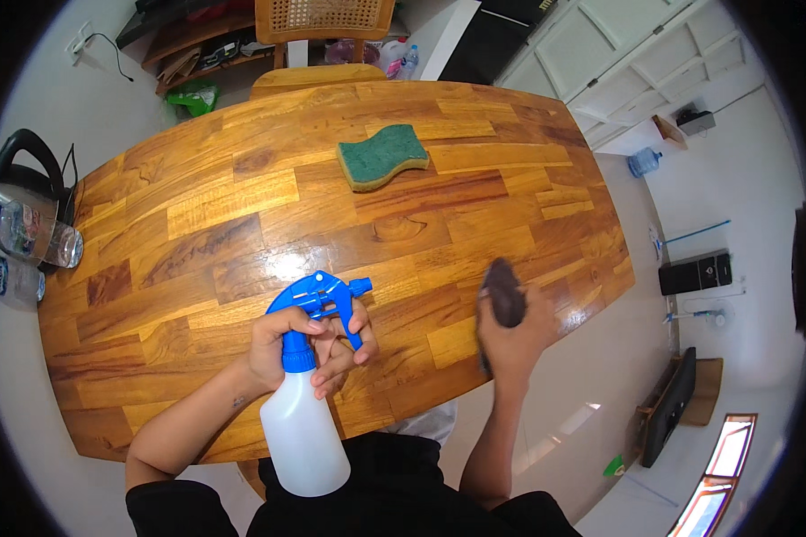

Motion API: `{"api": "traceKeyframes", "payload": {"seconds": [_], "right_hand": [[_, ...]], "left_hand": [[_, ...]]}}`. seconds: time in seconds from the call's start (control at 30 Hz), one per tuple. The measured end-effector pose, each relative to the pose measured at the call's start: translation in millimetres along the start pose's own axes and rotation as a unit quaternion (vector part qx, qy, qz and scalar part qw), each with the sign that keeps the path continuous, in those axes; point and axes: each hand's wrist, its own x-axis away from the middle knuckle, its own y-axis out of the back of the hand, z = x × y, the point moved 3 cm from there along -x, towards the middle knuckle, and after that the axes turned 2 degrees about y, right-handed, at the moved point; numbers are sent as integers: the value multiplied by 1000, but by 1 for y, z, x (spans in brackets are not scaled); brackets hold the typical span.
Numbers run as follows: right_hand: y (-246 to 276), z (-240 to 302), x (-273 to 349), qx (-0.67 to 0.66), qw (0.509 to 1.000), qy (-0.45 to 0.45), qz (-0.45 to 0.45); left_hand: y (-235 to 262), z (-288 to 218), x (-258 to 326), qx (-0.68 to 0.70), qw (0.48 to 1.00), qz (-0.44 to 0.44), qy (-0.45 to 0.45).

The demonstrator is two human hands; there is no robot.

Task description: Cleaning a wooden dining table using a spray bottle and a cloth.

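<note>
My left hand (306, 351) grips a white spray bottle (302, 434) by its neck, fingers on the trigger of its blue spray head (318, 298), nozzle pointing right over the wooden table (197, 233). My right hand (515, 345) presses a dark brown cloth (503, 294) onto the table near its right front edge. A green sponge with a yellow underside (382, 156) lies flat at the far middle of the tabletop, away from both hands.
A wooden chair (318, 40) stands at the table's far end. A dark kettle (22, 192) and plastic water bottles (36, 237) sit to the left. White cabinets (636, 63), a water jug (645, 162) and a mop (685, 237) are on the right.
</note>
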Motion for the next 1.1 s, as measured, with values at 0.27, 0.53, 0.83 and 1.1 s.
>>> {"api": "traceKeyframes", "payload": {"seconds": [0.27,0.53,0.83,1.1], "right_hand": [[-4,93,57,-213,944,207,147],[8,53,33,-183,944,229,149],[5,-27,-13,-31,997,-69,-26],[-3,85,48,-198,950,223,96]], "left_hand": [[-2,0,3,17,1000,-12,-9],[1,-3,5,19,999,-2,-36],[2,-1,4,25,999,5,-28],[6,-3,4,92,994,41,-38]]}}
